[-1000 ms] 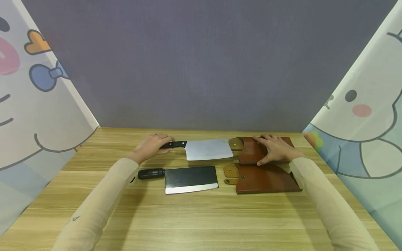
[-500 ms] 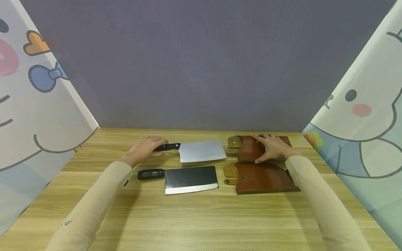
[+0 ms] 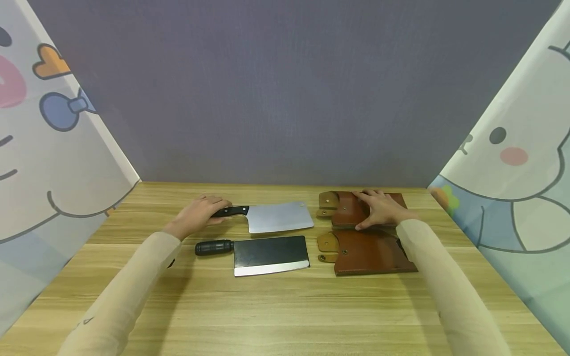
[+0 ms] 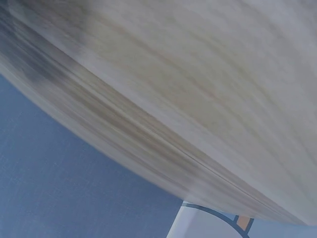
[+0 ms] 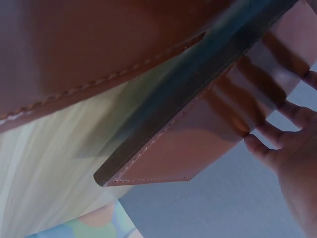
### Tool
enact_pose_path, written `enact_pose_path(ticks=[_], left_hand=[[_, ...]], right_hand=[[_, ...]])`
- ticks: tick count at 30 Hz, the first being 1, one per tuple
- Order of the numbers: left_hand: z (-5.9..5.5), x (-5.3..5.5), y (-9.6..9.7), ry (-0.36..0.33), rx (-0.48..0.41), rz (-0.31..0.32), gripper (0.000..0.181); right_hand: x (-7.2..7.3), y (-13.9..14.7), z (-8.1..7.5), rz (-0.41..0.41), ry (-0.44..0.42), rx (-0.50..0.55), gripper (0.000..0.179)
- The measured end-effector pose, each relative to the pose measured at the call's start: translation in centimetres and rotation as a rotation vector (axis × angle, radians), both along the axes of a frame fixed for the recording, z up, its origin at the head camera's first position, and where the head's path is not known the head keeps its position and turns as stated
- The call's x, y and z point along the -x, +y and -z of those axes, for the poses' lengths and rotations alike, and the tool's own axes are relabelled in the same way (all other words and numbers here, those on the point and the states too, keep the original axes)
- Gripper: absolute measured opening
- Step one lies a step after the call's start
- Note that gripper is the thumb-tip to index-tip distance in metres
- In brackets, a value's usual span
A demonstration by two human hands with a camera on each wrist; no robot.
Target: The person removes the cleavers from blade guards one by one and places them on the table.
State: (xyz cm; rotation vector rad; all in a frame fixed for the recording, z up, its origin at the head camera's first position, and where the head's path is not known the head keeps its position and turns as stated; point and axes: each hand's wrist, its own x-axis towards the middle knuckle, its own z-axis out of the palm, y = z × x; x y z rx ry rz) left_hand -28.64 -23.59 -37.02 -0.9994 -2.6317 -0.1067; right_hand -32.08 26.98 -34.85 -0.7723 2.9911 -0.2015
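Observation:
My left hand (image 3: 198,213) grips the black riveted handle of a silver cleaver (image 3: 279,217), whose blade points right. In the head view, my right hand (image 3: 380,208) spans the back brown leather knife sheath (image 3: 346,211), thumb at its near edge and fingers over the far one. The right wrist view shows those fingertips (image 5: 255,144) on the held sheath's edge (image 5: 173,153). A dark-bladed cleaver (image 3: 269,251) with a black handle lies in front of the silver one. Neither hand nor knife can be made out clearly in the left wrist view.
A second brown sheath (image 3: 371,253) lies just in front of the held one, its tan straps pointing left. The wooden table (image 3: 285,311) ends at a grey panel (image 3: 285,99) behind. Cartoon-printed panels (image 3: 516,198) stand at both sides.
The silver cleaver has moved left and slightly nearer with my left hand. The back sheath has shifted a little left with my right hand. The dark cleaver and front sheath stay put.

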Motion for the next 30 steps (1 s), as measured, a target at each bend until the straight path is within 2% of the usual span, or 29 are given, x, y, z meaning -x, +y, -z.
enact_pose_path(ticks=[14, 30], left_hand=[[-0.1, -0.3, -0.7, -0.026, 0.030, -0.042, 0.039], [0.0, -0.3, -1.3, -0.040, 0.049, -0.065, 0.038]], right_hand=[[0.6, -0.6, 0.5, 0.028, -0.015, -0.004, 0.107], [0.8, -1.6, 1.0, 0.016, -0.015, 0.002, 0.107]])
